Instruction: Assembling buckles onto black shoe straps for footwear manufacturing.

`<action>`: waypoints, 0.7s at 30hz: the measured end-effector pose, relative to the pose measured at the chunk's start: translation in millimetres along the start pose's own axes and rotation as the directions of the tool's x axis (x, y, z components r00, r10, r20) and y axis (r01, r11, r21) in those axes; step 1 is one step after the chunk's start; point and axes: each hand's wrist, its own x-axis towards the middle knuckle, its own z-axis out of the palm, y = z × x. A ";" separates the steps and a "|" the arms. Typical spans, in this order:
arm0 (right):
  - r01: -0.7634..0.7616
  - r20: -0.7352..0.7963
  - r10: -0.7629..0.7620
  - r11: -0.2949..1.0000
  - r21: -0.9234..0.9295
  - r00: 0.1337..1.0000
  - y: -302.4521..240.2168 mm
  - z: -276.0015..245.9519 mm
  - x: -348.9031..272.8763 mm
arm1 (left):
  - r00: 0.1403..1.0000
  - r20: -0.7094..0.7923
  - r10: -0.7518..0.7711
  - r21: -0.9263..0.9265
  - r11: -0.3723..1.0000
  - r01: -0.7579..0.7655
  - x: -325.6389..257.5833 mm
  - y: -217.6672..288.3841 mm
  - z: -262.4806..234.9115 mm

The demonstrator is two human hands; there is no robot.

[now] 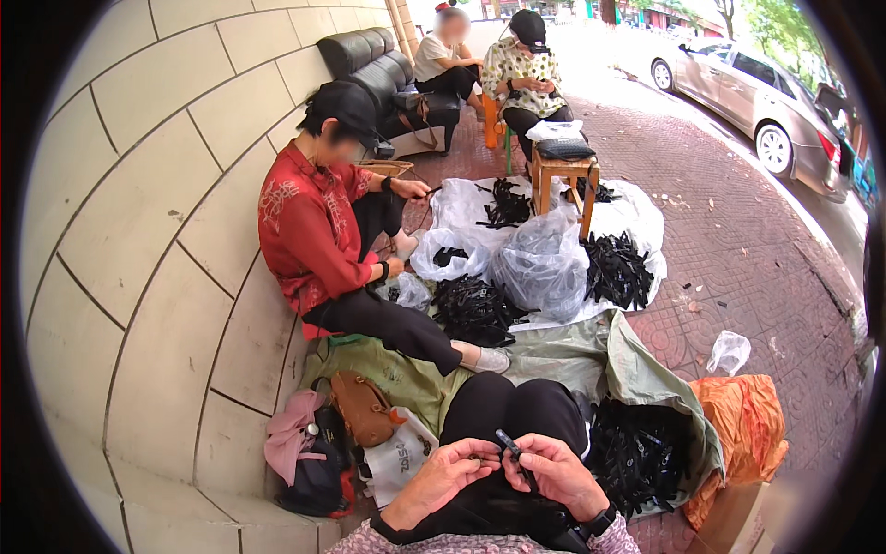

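Note:
Over my lap, my right hand (pixel 554 471) pinches a short black strap (pixel 509 445) between thumb and fingers, its upper end sticking out toward my left hand. My left hand (pixel 454 471) is closed in a pinch just left of the strap; whatever sits between its fingertips is too small to make out. Close to my right leg, a heap of similar black straps (pixel 639 452) lies on an open grey-green woven sack (pixel 666 374).
A person in red (pixel 314 222) sits at left beside a strap pile (pixel 472 309) and a clear plastic bag (pixel 543 263). Farther back are a wooden stool (pixel 565 168), two more seated people and a parked car (pixel 752 102). An orange bag (pixel 743 420) lies right; a brown handbag (pixel 362 403), left.

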 end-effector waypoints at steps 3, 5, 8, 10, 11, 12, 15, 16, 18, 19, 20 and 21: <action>-0.037 -0.127 0.028 0.997 -0.063 0.991 -4.2 11.9 -3.3 | 1.000 0.015 0.017 -0.038 0.999 -0.016 -12.4 0.7 8.2; -0.085 -0.315 0.038 0.987 -0.137 0.948 -10.1 24.2 -1.0 | 0.999 -0.004 0.038 -0.044 0.998 -0.038 -9.9 8.3 17.1; -0.110 -0.383 0.013 0.966 -0.233 0.924 -12.0 31.1 0.3 | 0.998 -0.009 0.055 -0.006 0.998 -0.055 -2.5 17.8 23.1; -0.051 -0.390 -0.056 0.964 -0.259 0.919 -8.3 35.9 -5.2 | 0.993 0.028 0.116 -0.044 0.992 -0.114 -2.8 19.7 26.3; 0.002 -0.347 -0.108 0.956 -0.292 0.932 -6.2 34.1 -4.8 | 0.988 0.054 0.145 -0.029 0.989 -0.144 -0.6 18.3 24.6; 0.013 -0.314 -0.110 0.955 -0.296 0.943 -3.6 30.7 -3.6 | 0.985 0.061 0.160 -0.055 0.986 -0.156 2.6 14.1 19.0; 0.051 -0.303 -0.165 0.935 -0.351 0.939 3.7 29.5 -4.1 | 0.988 0.069 0.136 -0.098 0.987 -0.129 3.4 10.0 11.5; 0.031 -0.318 -0.160 0.927 -0.375 0.935 6.7 27.8 -5.4 | 0.988 0.069 0.135 -0.101 0.987 -0.127 2.9 7.5 8.6; 0.013 -0.330 -0.158 0.915 -0.402 0.931 9.0 26.3 -4.7 | 0.990 0.042 0.137 -0.062 0.989 -0.134 1.9 4.9 3.1; 0.010 -0.323 -0.159 0.908 -0.419 0.933 10.9 27.2 -5.3 | 0.989 0.039 0.139 -0.064 0.989 -0.137 -0.4 4.5 1.7; 0.007 -0.317 -0.161 0.900 -0.435 0.935 12.3 27.8 -5.5 | 0.986 0.012 0.164 -0.038 0.986 -0.163 -1.9 5.0 0.8; 0.005 -0.314 -0.156 0.901 -0.435 0.937 13.1 28.2 -5.7 | 0.982 -0.014 0.187 -0.011 0.982 -0.187 -2.8 5.6 0.0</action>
